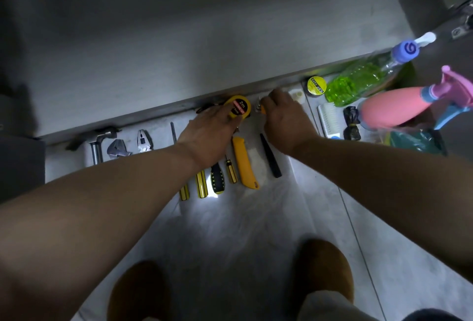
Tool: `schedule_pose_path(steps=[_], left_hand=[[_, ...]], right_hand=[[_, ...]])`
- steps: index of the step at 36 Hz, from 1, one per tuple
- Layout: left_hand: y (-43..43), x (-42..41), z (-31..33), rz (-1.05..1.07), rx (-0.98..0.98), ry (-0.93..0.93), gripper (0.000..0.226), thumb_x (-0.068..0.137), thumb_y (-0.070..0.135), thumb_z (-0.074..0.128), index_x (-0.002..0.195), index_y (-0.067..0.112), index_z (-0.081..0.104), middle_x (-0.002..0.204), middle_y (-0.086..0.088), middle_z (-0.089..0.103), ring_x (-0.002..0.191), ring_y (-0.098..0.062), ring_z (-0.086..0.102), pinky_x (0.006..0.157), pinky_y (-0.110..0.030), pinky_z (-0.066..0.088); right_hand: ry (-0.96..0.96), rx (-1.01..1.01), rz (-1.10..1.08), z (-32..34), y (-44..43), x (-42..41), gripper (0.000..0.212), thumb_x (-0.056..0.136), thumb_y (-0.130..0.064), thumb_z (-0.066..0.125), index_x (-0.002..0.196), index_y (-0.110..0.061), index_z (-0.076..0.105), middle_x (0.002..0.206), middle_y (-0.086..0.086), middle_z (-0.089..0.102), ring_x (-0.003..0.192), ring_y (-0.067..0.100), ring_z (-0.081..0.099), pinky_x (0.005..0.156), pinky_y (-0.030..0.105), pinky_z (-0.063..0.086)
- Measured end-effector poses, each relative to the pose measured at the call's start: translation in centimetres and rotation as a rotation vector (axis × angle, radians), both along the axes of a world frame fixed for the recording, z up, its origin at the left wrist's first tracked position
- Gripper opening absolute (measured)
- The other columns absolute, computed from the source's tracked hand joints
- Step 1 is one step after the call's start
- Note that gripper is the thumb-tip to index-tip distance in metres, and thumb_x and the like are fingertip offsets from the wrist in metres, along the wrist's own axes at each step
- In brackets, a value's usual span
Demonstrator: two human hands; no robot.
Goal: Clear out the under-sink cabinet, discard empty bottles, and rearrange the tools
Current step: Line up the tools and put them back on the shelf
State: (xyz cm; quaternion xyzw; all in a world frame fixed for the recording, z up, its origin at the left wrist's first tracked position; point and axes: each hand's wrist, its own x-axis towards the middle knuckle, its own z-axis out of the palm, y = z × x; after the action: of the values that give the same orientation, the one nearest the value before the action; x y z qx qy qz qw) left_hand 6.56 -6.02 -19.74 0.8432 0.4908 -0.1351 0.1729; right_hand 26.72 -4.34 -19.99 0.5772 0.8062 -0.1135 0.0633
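Left forearm [76, 218]: cropped
Left hand [207, 136]: curled on tape measure [239, 108]
Right hand [284, 121]: pinching orange bit [261, 109], mostly hidden

Home, tiled floor [230, 231] — cabinet [179, 52], spray bottle [391, 109]

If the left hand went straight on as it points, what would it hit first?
The yellow tape measure: fingers of the left hand seem to touch it; behind stands the grey cabinet front. Depth unclear.
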Motion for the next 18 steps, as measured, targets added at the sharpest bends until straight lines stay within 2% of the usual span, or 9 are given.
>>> schedule_pose_path(steps=[2, 5, 8, 12, 14, 18], left_hand=[[-0.2, 0.1, -0.1, -0.010, 0.031, 0.065, 0.083, 0.088, 0.009, 0.059, 0.160, 0.019, 0.020, 0.165, -0.017, 0.016, 0.147, -0.038, 0.024, 0.118, -0.050, 0.030], [-0.4, 0.8, -0.2, -0.046, 0.156, 0.154, 0.079, 0.090, 0.020, 0.057, 0.159, 0.015, 0.021, 0.157, -0.020, 0.028, 0.142, -0.038, 0.029, 0.115, -0.046, 0.030], [-0.5, 1.8, -0.1, -0.044, 0.152, 0.143, 0.074, 0.093, 0.017, 0.056, 0.158, 0.006, 0.021, 0.157, -0.029, 0.022, 0.147, -0.043, 0.022, 0.118, -0.046, 0.026], [-0.1, 2.6, 0.4, -0.065, 0.102, 0.113, 0.075, 0.088, 0.011, 0.061, 0.153, -0.001, 0.025, 0.149, -0.027, 0.029, 0.126, -0.041, 0.047, 0.103, -0.042, 0.041], [0.2, 2.7, 0.5, -0.063, 0.110, 0.102, 0.073, 0.088, 0.012, 0.062, 0.152, 0.001, 0.028, 0.150, -0.023, 0.029, 0.123, -0.039, 0.048, 0.099, -0.043, 0.043], [0.4, 3.0, 0.6, -0.041, 0.131, 0.168, 0.078, 0.087, 0.021, 0.063, 0.154, 0.008, 0.025, 0.155, -0.017, 0.026, 0.133, -0.036, 0.041, 0.105, -0.046, 0.037]], right_hand=[[-0.043, -0.013, 0.036, -0.2, -1.4, -0.3, 0.050, 0.089, -0.013, 0.053, 0.138, -0.004, 0.048, 0.134, 0.019, 0.049, 0.117, 0.036, 0.050, 0.093, 0.045, 0.045], [-0.096, -0.073, 0.047, -0.5, -2.6, -0.4, 0.053, 0.095, -0.019, 0.050, 0.145, -0.004, 0.041, 0.147, 0.020, 0.042, 0.130, 0.037, 0.045, 0.104, 0.047, 0.041], [-0.138, -0.103, 0.068, -0.6, -3.2, -0.2, 0.054, 0.098, -0.021, 0.046, 0.147, -0.002, 0.037, 0.157, 0.022, 0.031, 0.137, 0.037, 0.039, 0.109, 0.047, 0.033], [-0.135, -0.125, 0.065, -0.6, -3.5, -0.1, 0.052, 0.100, -0.022, 0.040, 0.147, 0.000, 0.037, 0.157, 0.022, 0.030, 0.137, 0.037, 0.040, 0.108, 0.045, 0.033], [-0.124, -0.132, 0.062, -0.5, -3.6, 0.0, 0.052, 0.099, -0.022, 0.040, 0.145, 0.001, 0.039, 0.155, 0.022, 0.033, 0.133, 0.037, 0.044, 0.106, 0.044, 0.034], [-0.098, -0.131, 0.034, -0.4, -3.8, 0.2, 0.051, 0.100, -0.023, 0.038, 0.145, 0.002, 0.038, 0.151, 0.021, 0.036, 0.128, 0.035, 0.046, 0.106, 0.040, 0.034]])
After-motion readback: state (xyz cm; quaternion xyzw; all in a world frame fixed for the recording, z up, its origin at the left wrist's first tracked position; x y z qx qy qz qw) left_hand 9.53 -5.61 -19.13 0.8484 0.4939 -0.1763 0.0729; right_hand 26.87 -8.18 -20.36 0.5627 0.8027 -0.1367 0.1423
